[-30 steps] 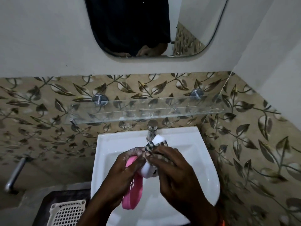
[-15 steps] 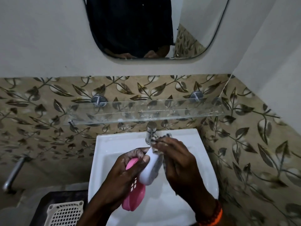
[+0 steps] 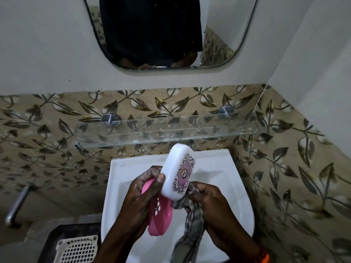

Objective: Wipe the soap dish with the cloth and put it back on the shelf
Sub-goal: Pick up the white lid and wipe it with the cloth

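Observation:
Over the white sink (image 3: 224,173), my left hand (image 3: 140,194) grips a soap dish: its white oval lid (image 3: 177,173), printed with a purple ornament, is tilted up with the top facing me, and the pink slotted tray (image 3: 159,215) hangs below it. My right hand (image 3: 210,204) pinches a grey checked cloth (image 3: 193,221) against the lid's lower right edge; the cloth trails down into the basin. The glass shelf (image 3: 171,131) runs along the tiled wall just above the sink, with nothing standing on it.
A mirror (image 3: 152,35) hangs above the shelf. Leaf-patterned tiles cover the back and right walls. A metal pipe (image 3: 17,204) sticks out at the lower left. A cream plastic grate (image 3: 76,249) lies beside the sink at bottom left. The tap is hidden behind the lid.
The white lid has turned and risen, its decorated top now facing me. My right hand has dropped from the lid's far end to its lower edge, the cloth hanging down.

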